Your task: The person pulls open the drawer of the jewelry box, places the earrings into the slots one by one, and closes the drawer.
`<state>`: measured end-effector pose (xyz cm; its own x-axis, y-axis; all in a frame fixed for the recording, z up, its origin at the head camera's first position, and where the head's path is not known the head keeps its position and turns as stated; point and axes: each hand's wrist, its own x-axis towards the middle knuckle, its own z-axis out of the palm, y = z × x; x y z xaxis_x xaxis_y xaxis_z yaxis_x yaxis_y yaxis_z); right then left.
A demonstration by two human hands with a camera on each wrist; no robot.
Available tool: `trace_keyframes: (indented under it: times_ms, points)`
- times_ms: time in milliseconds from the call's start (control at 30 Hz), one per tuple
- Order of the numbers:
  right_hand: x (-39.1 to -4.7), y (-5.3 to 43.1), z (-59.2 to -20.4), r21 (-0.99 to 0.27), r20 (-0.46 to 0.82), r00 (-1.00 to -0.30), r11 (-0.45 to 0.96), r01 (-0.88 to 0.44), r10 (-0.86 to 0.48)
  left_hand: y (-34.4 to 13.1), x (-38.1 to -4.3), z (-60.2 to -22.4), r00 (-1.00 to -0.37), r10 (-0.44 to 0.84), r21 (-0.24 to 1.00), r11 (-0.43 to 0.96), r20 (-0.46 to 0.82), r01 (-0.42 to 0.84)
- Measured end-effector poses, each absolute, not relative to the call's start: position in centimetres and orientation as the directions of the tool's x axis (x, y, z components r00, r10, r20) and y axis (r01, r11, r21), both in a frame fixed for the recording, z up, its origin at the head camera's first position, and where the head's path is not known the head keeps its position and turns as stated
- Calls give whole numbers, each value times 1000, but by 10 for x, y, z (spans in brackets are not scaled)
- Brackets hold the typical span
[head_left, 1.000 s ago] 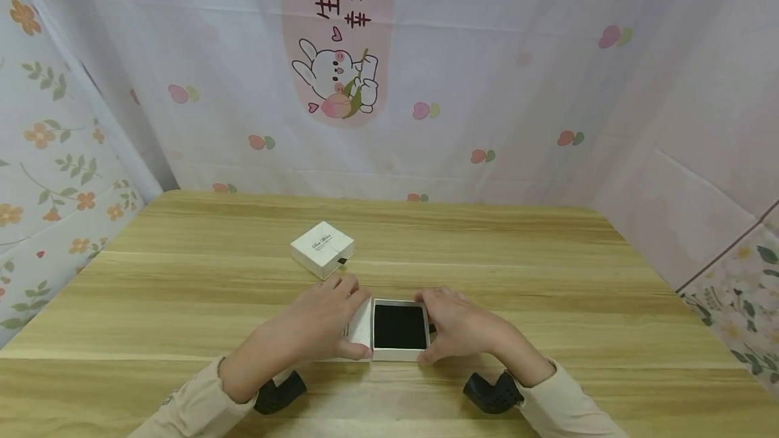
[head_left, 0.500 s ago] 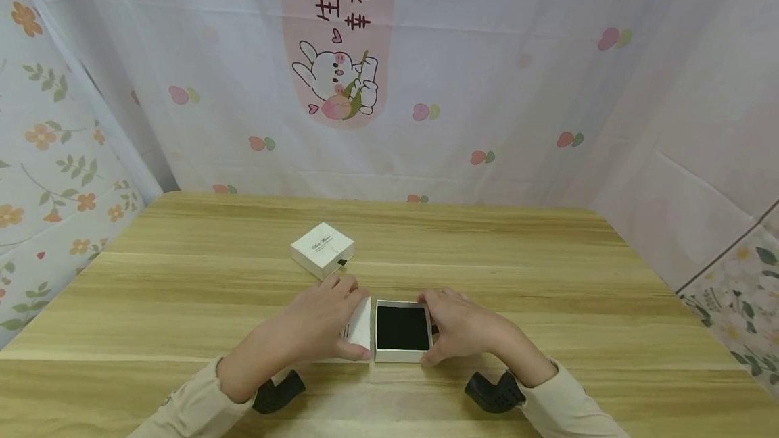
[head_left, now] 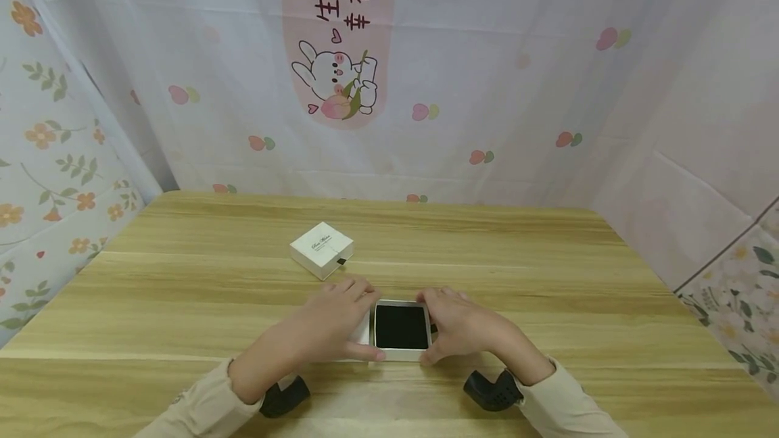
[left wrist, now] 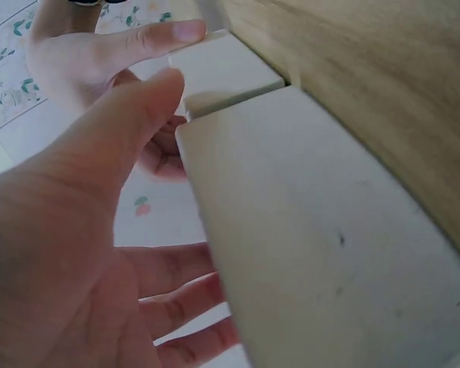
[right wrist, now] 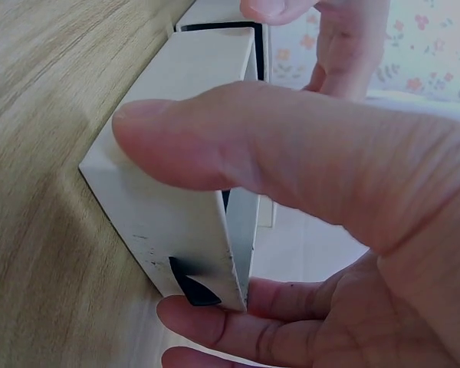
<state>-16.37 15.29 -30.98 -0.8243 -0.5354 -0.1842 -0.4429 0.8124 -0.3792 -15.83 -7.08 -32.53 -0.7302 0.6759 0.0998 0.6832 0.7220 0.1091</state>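
Observation:
A white drawer box lies parted on the table, a narrow gap between sleeve and drawer. My left hand [head_left: 335, 323] spans the white box sleeve [head_left: 363, 333], thumb at the front and fingers at the back; its thumb tip reaches over the gap to the drawer's corner. In the left wrist view the sleeve [left wrist: 322, 215] fills the right side. My right hand [head_left: 459, 326] grips the white box drawer [head_left: 395, 355] by its right end, between thumb and fingers. A black pad [head_left: 402, 326] lies inside it. The right wrist view shows the drawer's black pull tab [right wrist: 192, 285].
A second white box [head_left: 322, 249], lettered on top and with a black tab, sits on the wooden table [head_left: 517, 255] behind my left hand. Patterned curtains [head_left: 487, 86] hang behind the table and at its sides.
The drawer has shifted slightly right, so a gap shows beside the sleeve. My left hand has slid a little right along the sleeve, its thumb now overlapping the drawer's corner.

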Motion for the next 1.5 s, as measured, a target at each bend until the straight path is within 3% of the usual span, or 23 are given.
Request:
trace_keyframes:
  times_ms: [167, 1067, 1300, 1500]
  points:
    - [-164, 152, -310, -396, -192, -817, 805, -442, -544, -70, -157, -326, -732, 673, 162, 715, 102, 680]
    - [-167, 155, -312, -461, -259, -815, 808, -368, -518, -69, -159, -330, -727, 678, 121, 717, 105, 686]
    - [-169, 164, -304, -551, -297, -799, 777, -303, -522, -69, -159, -329, -733, 674, 140, 720, 93, 680]
    - [-174, 179, -293, -557, -243, -806, 758, -339, -539, -69, -159, -330, -731, 676, 129, 720, 93, 682]
